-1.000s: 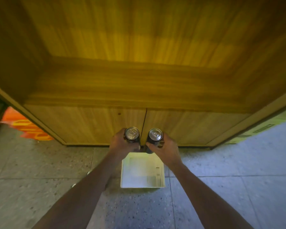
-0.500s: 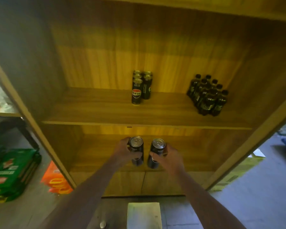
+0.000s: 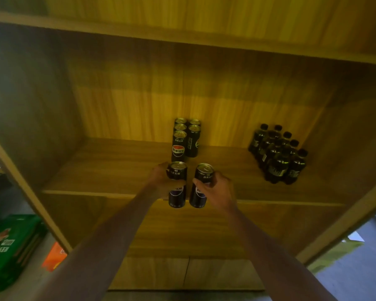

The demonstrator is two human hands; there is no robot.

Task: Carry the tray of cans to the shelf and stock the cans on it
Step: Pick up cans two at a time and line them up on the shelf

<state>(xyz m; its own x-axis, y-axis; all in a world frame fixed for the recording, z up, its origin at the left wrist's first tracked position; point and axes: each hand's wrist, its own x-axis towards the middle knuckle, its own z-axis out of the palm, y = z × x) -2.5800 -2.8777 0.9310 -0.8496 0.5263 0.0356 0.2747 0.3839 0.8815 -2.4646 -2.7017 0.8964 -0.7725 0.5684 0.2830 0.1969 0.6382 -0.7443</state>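
My left hand [image 3: 161, 181] grips a tall black can [image 3: 177, 185] and my right hand [image 3: 217, 192] grips a second black can [image 3: 201, 186]. Both cans are upright, side by side, held at the front edge of the wooden shelf board [image 3: 109, 170]. Just behind them, several black cans [image 3: 186, 139] stand in two short rows on that board. The tray is out of view.
A cluster of dark bottles [image 3: 278, 154] stands on the same board to the right. Another shelf board [image 3: 182, 38] runs overhead. Closed cabinet doors [image 3: 187, 272] sit below. Green cartons [image 3: 9, 248] and an orange pack [image 3: 53, 256] lie on the floor at left.
Both hands have risen with their cans from above the white tray on the floor up to the shelf board. The view has tilted up, so the tray has dropped out of sight.
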